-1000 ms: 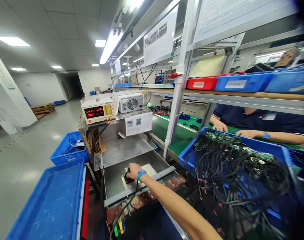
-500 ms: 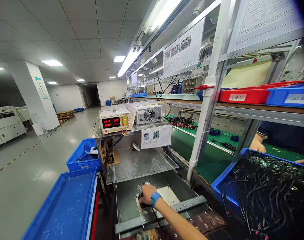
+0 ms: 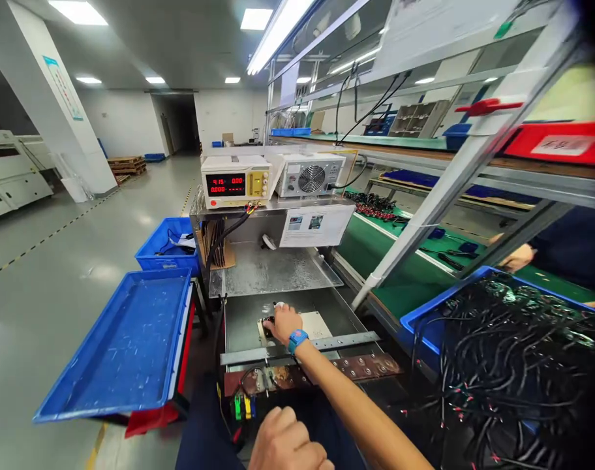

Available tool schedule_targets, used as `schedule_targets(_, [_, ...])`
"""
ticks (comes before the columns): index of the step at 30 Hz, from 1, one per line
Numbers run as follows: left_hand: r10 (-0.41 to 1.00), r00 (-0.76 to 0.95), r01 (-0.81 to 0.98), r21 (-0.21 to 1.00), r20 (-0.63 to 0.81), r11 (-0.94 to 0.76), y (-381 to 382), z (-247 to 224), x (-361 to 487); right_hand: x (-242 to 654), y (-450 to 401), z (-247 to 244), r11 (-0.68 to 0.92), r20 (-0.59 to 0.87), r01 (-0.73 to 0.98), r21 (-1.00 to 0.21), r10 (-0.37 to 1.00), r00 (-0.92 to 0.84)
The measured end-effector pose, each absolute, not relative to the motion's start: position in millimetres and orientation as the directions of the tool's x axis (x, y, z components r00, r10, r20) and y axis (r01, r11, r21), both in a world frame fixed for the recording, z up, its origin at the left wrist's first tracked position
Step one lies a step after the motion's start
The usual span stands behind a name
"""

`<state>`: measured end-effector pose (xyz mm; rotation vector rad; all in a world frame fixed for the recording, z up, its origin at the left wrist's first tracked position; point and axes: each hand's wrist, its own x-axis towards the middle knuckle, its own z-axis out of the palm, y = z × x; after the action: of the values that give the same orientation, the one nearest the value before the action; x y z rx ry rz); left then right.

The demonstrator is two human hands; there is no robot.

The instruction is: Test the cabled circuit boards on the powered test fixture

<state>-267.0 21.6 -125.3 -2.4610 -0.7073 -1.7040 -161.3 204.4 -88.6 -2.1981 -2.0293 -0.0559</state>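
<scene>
My right hand [image 3: 282, 322], with a blue wristband, reaches forward into a metal tray [image 3: 243, 326]. Its fingers close on a small black part [image 3: 267, 324] that sits on a white plate [image 3: 318, 324]; the hand hides most of the part. My left hand [image 3: 284, 444] is a closed fist at the bottom edge, close to my body, and I see nothing in it. A brown terminal board [image 3: 366, 367] with coloured plugs lies between the two hands, behind a metal crossbar [image 3: 346, 340].
A power supply [image 3: 236, 184] with red digits and a fan unit [image 3: 310, 176] stand on the metal stand behind the tray. A shallow blue tray [image 3: 126, 339] is at the left. A blue bin of black cables [image 3: 498, 365] is at the right. A co-worker's hand [image 3: 515, 258] rests on the green bench.
The view has swung left and down. My right hand stays on the black part on the white plate. My left fist has come into view at the bottom. The supply's upper reading now shows 4.15.
</scene>
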Motion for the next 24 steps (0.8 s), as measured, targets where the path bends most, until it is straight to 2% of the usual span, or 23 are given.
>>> schedule_targets(2, [0.303,0.36,0.387,0.154,0.882,-0.909,22.3,-122.2,-269.8,-162.8,179.4,-78.0,0.03,0.136,0.986,-0.164,0.991,-0.008])
schedule_targets(3, [0.28,0.391,0.363,0.132,0.877,-0.922,24.0,-124.0,-270.1,-163.0,164.2,-74.4,0.117,0.078,0.951,-0.285,0.992,-0.098])
schedule_targets(4, [0.264,0.41,0.343,0.121,0.873,-0.932,26.2,-127.5,-269.6,-162.8,148.2,-72.4,0.194,-0.018,0.865,-0.462,0.974,-0.228])
schedule_targets(5, [0.258,0.427,0.325,0.12,0.867,-0.938,28.6,-132.1,-268.5,-162.4,132.1,-72.5,0.207,-0.118,0.726,-0.655,0.922,-0.369])
schedule_targets(6, [0.25,0.444,0.304,0.117,0.861,-0.945,30.5,-136.9,-267.2,-161.7,116.8,-74.4,0.147,-0.186,0.568,-0.81,0.854,-0.485])
schedule_targets(8, [0.223,0.467,0.253,0.112,0.856,-0.961,32.0,-144.5,-265.5,-160.3,91.6,-83.3,-0.033,-0.231,0.332,-0.943,0.781,-0.58])
schedule_targets(10, [0.201,0.463,0.178,0.132,0.863,-0.975,28.8,-146.8,-268.5,-159.3,75.3,-95.5,-0.13,-0.229,0.217,-0.967,0.818,-0.527])
schedule_targets(12, [0.253,0.41,0.116,0.225,0.876,-0.967,22.4,-144.6,-279.4,-159.2,65.6,-107.1,-0.147,-0.2,0.15,-0.978,0.868,-0.455])
schedule_targets(14, [0.411,0.328,0.11,0.397,0.851,-0.911,16.6,-141.7,-298.7,-161.5,58.4,-115.7,-0.14,-0.188,0.144,-0.98,0.89,-0.415])
schedule_targets(17, [0.691,0.149,0.244,0.651,0.707,-0.719,15.7,-145.3,-336.2,-170.9,49.0,-124.4,-0.138,-0.22,0.234,-0.962,0.902,-0.371])
schedule_targets(19, [0.802,-0.007,0.348,0.753,0.597,-0.558,20.0,-155.2,-359.9,-180.8,44.1,-130.6,-0.02,-0.13,0.359,-0.933,0.949,-0.285])
schedule_targets(20, [0.835,-0.077,0.38,0.79,0.545,-0.48,22.6,-161.6,-369.7,-186.4,42.2,-134.6,0.07,-0.04,0.448,-0.891,0.972,-0.232])
schedule_targets(22, [0.874,-0.15,0.416,0.831,0.462,-0.368,27.0,-174.7,-383.5,-198.2,39.2,-143.9,0.2,0.108,0.661,-0.724,0.978,-0.178])
schedule_targets(24, [0.897,-0.148,0.456,0.833,0.416,-0.312,28.9,-185.4,-389.2,-209.2,36.7,-152.8,0.227,0.115,0.827,-0.515,0.974,-0.196])
